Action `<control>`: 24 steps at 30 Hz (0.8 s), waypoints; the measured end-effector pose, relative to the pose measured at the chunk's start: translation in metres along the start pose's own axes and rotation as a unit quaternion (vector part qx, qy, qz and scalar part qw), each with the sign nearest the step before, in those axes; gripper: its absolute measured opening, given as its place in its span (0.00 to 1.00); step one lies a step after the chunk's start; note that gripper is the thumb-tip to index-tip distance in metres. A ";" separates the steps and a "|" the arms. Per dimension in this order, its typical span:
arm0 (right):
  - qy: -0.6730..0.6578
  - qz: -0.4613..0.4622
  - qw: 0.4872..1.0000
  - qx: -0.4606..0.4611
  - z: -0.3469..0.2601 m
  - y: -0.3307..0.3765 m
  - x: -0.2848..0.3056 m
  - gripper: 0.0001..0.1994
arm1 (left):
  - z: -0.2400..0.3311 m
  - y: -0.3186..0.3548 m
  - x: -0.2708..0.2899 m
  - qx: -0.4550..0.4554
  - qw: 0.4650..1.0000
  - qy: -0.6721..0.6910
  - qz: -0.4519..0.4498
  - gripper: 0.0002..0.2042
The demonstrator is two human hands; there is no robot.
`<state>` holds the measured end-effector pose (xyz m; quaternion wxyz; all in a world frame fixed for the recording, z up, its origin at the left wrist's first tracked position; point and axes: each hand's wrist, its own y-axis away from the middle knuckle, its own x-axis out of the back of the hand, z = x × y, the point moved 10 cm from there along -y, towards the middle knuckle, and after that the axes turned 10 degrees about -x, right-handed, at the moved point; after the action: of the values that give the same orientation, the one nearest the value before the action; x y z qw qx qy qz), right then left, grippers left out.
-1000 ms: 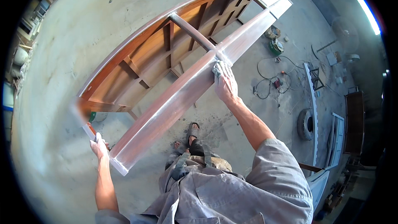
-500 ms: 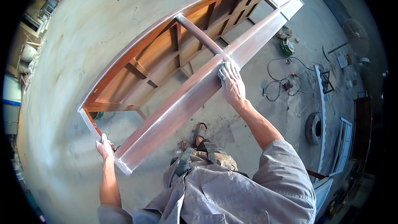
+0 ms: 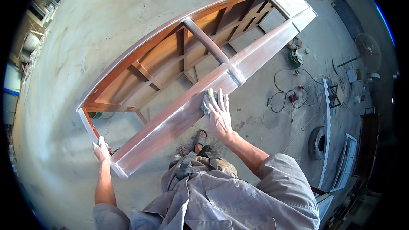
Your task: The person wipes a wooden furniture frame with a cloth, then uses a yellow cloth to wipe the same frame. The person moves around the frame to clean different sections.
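Observation:
A large reddish-brown wooden frame (image 3: 170,121) stretches from lower left to upper right, its surface streaked with whitish dust. Its long side curves on the left, with crossbars and a panelled inside. My right hand (image 3: 220,119) presses a crumpled grey-green pad (image 3: 205,104), perhaps sandpaper or cloth, against the near broad rail, just short of the crossbar joint (image 3: 234,71). A small yellowish piece shows by the fingertips. At the near left corner, my left hand (image 3: 102,150) grips the short end rail (image 3: 88,124). Part of its fingers is hidden behind the wood.
Cables (image 3: 279,102) lie on the concrete floor to the right, near a green container (image 3: 296,58). Farther right are a tyre (image 3: 316,143), a long white strip (image 3: 327,132) and a standing fan (image 3: 367,51). My sandalled feet (image 3: 198,139) are beneath the frame's near edge.
My right hand and the pad have slid along the rail toward me and left, away from the crossbar joint. My left hand stays on the end rail.

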<state>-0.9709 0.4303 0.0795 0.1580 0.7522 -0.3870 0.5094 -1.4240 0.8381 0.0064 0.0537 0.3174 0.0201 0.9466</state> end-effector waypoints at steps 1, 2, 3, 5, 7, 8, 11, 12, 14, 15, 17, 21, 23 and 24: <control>0.003 -0.005 1.000 0.020 -0.003 0.007 0.002 0.29 | -0.001 0.002 -0.001 -0.007 1.000 0.008 0.001 0.16; 0.006 -0.010 0.999 0.041 -0.004 0.010 0.006 0.30 | -0.005 0.007 0.000 -0.002 1.000 0.010 0.000 0.16; 0.033 0.014 0.999 0.019 0.016 -0.006 0.019 0.29 | -0.009 0.009 0.002 0.004 1.000 0.011 -0.001 0.16; 0.063 0.095 0.993 -0.008 0.068 -0.049 0.050 0.25 | -0.006 0.007 -0.003 0.004 1.000 0.011 -0.008 0.16; 0.102 0.046 0.993 0.037 0.077 -0.058 0.052 0.25 | -0.018 -0.002 0.004 0.019 1.000 -0.002 -0.002 0.17; 0.108 0.027 0.992 0.051 0.072 -0.056 0.053 0.26 | -0.018 -0.004 0.005 0.027 1.000 -0.010 -0.002 0.17; 0.105 0.018 0.994 0.033 0.081 -0.034 0.040 0.27 | -0.019 -0.007 0.005 -0.001 1.000 -0.005 0.016 0.18; 0.092 0.035 0.994 0.043 0.079 -0.042 0.034 0.27 | -0.019 -0.010 0.003 -0.008 1.000 -0.005 0.018 0.18; 0.065 0.064 0.994 0.055 0.071 -0.064 0.022 0.26 | -0.024 -0.007 -0.004 0.015 1.000 0.007 0.010 0.17; 0.106 0.028 0.992 0.057 0.070 -0.064 0.014 0.29 | -0.032 -0.006 -0.001 0.012 1.000 0.002 0.012 0.17; 0.101 0.052 0.992 0.048 0.066 -0.065 0.011 0.28 | -0.031 -0.008 0.003 -0.005 1.000 -0.003 0.031 0.18; -0.069 0.009 0.991 0.110 -0.069 0.017 -0.038 0.28 | -0.044 -0.010 0.011 -0.004 1.000 -0.006 0.029 0.20; -0.110 -0.055 0.975 0.186 -0.130 0.052 -0.055 0.28 | -0.025 -0.006 0.001 0.016 1.000 -0.006 0.011 0.20; -0.123 -0.078 0.963 0.228 -0.143 0.059 -0.059 0.28 | -0.020 -0.005 0.000 0.027 1.000 -0.006 0.004 0.20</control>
<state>-1.1181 0.5071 0.0795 -0.0276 0.8533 -0.2169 0.4734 -1.4352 0.8425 -0.0097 0.0414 0.3250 0.0440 0.9438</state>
